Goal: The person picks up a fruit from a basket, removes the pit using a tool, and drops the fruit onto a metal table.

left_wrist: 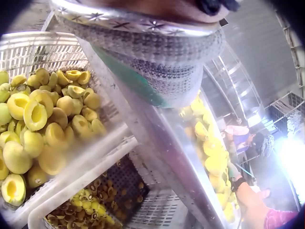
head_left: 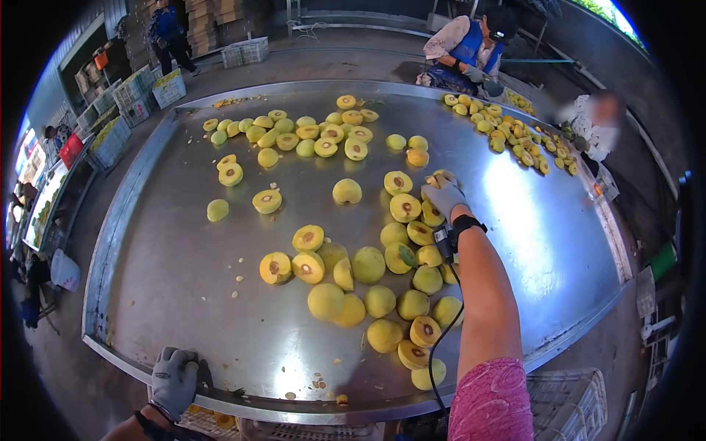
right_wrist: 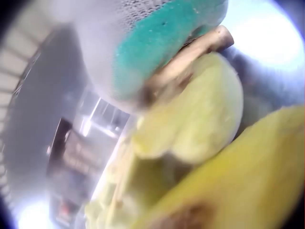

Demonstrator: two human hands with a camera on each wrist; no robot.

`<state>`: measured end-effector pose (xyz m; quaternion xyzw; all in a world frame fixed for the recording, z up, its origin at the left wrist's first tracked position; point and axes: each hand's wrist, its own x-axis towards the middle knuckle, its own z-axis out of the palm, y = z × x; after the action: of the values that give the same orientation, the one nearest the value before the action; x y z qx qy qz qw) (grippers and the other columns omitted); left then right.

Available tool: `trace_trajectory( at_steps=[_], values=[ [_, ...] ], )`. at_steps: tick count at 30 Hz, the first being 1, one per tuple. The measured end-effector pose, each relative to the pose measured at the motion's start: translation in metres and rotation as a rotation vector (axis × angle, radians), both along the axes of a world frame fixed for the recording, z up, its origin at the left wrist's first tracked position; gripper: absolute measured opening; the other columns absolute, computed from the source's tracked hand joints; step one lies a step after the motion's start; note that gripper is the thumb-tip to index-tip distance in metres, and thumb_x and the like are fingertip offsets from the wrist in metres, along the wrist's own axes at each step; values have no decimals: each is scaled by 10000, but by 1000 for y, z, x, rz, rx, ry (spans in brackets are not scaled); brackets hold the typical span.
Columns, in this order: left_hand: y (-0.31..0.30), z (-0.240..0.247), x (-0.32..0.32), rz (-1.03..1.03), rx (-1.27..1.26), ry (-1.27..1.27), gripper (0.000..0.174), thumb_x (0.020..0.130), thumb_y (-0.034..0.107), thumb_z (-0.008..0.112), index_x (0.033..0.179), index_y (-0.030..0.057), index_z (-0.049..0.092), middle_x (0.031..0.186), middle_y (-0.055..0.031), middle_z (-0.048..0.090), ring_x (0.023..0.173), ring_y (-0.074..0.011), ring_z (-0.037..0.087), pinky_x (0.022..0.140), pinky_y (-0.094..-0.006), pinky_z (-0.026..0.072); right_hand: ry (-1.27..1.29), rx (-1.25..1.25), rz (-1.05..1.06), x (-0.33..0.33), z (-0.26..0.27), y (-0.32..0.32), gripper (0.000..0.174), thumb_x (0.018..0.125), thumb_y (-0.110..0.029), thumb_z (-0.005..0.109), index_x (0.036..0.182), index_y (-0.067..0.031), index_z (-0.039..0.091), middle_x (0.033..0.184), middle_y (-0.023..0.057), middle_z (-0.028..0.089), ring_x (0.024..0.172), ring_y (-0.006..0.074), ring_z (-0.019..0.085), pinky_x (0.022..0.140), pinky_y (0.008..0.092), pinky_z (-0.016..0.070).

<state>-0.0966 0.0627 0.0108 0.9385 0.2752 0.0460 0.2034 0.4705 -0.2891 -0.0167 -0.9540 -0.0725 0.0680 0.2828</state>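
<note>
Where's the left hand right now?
In the head view, the left hand is at lower left, at the near edge of the metal table, with a crate of yellow fruit close by.

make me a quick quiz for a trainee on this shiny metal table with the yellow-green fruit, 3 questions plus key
1. Which hand rests at the near edge of the shiny grey metal table?
2. True or false: every round yellow-green fruit on the table is whole.
3. Fill in the blank: in the left wrist view, hollowed yellow fruit halves lie in a white slatted plastic ____.

Key
1. The person's left hand, in a grey knit glove; the right hand, also gloved, is out among the fruit.
2. False: several are cut halves with brown centres.
3. Crate.
</note>
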Motion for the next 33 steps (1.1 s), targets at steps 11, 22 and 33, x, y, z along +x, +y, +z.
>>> trace_trajectory(
  at_steps=[11,22,33],
  values=[
    [-1,7,0,-32,14,-29,143,809,108,639,942,67,671,933,-130,616,923,-350,595,805,-442,483,-62,41,791,-151,4,49,544,832,-419,615,1293,-133,564,1423,168,444,1312,389,425,1105,453,341],
    [2,11,-4,-52,38,-42,153,835,167,630,941,75,692,948,-134,633,915,-340,617,800,-430,509,-34,-138,414,-56,9,153,551,822,-477,559,1307,-215,564,1386,113,501,1306,342,449,1102,447,338],
    [6,16,-14,-39,-4,-31,228,879,251,593,1019,109,702,1009,-122,660,1007,-330,616,884,-435,509,68,-93,1086,-220,46,198,467,850,-438,589,1227,-164,605,1306,168,540,1196,378,526,1036,429,415]
  ],
)
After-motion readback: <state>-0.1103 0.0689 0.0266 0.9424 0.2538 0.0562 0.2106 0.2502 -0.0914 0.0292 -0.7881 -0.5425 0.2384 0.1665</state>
